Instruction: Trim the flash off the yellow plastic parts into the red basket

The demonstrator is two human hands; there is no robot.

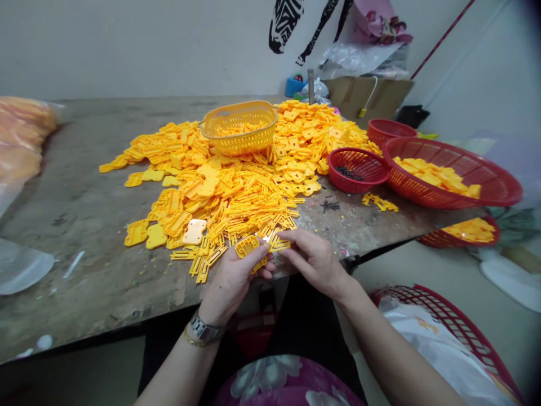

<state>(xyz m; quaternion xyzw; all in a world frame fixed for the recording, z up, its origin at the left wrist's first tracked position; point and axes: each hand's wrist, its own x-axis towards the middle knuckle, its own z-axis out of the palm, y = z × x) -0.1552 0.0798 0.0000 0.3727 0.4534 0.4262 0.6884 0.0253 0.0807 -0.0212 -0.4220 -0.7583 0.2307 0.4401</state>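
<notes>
My left hand (pixel 240 270) is closed around a yellow plastic plate (pixel 248 247), its ribbed inner side facing up, at the table's front edge. Just to the right, my right hand (pixel 313 256) pinches a slotted yellow plastic strip (pixel 279 243) between thumb and fingers. The strip is close to the plate; whether they touch I cannot tell. Right behind my hands lies a heap of similar slotted strips (pixel 249 197). Several wider yellow plates (pixel 169 211) lie loose at the heap's left side.
A yellow basket (pixel 240 138) of small parts sits on the heap. To the right are a red basket (pixel 359 180) with dark pieces, a large red basket (pixel 499 189) with yellow parts, and small dark pins (pixel 330 206). A plastic bag (pixel 25 141) stands at left.
</notes>
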